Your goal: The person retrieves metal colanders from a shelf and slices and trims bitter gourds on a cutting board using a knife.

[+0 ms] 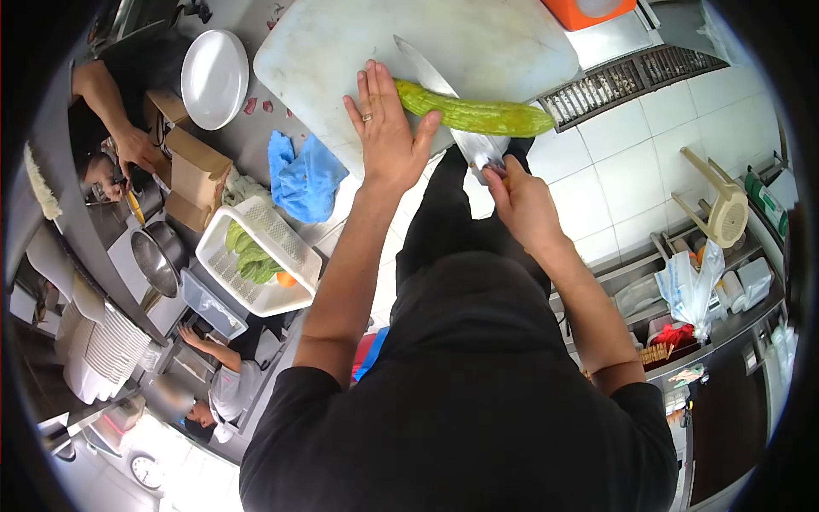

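Note:
A long, ridged green bitter melon [478, 115] lies across the lower edge of the white cutting board [341, 51], its right end reaching past the edge. My left hand [388, 128] rests with fingers stretched out at the melon's left end, the thumb lying against it. A ring is on one finger. My right hand [525, 205] is closed around the handle of a large knife [424, 68]. Its blade points up and left over the board. The melon hides the middle of the blade, so I cannot tell whether it cuts in.
Left of the board are a blue cloth [300, 179], a white oval plate [215, 79] and a white basket [260, 282] of green vegetables. A co-worker's hands [136, 149] are near a cardboard box [194, 175]. An orange container [589, 10] stands at the upper right.

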Tool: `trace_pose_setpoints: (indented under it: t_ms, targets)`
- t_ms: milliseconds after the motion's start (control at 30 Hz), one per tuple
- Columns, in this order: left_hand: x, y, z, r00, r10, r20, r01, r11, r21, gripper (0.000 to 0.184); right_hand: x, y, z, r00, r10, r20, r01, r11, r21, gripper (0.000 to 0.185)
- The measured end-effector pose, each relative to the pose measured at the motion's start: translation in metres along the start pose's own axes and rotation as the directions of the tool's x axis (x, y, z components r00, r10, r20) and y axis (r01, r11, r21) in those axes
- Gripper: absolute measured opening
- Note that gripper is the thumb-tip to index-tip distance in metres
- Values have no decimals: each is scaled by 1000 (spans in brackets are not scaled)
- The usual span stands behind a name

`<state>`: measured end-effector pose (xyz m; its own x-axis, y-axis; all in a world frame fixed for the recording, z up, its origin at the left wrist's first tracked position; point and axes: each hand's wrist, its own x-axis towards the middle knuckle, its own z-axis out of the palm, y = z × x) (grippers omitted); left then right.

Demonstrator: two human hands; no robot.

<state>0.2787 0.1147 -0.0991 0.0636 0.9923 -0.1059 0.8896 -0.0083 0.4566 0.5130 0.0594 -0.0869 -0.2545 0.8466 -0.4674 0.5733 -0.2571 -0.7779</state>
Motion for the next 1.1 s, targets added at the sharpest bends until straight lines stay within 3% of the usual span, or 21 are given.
trace_pose_setpoints:
  t_ms: [233, 533, 633, 733, 833, 933, 1100]
  targets:
    - [-2, 7, 6, 998, -57, -19, 58, 996, 62, 102, 15, -15, 22, 993, -90, -81, 85, 994, -63, 29]
    - [-5, 4, 1, 999, -55, -4, 55, 998, 17, 104, 24, -36, 28, 997, -57, -56, 43, 973, -226, 28]
    - [5, 50, -27, 996, 92, 3, -92, 994, 63, 106, 32, -34, 29, 985, -149, -92, 117, 950, -290, 23]
    - [32, 86, -28, 955, 286, 80, -284, 958, -36, 98, 29, -24, 35, 987, -157, -42, 130, 916, -379, 20]
    - [52, 86, -11, 973, 202, 110, -223, 944, 242, 81, 32, -27, 32, 982, -185, -39, 152, 893, -423, 23]
    - [47, 83, -11, 954, 273, 126, -290, 946, 145, 68, 27, -34, 30, 978, -199, -58, 149, 868, -474, 25]
    - [36, 77, -27, 974, 223, 47, -218, 972, -88, 54, 26, -53, 24, 978, -205, -48, 147, 828, -541, 18]
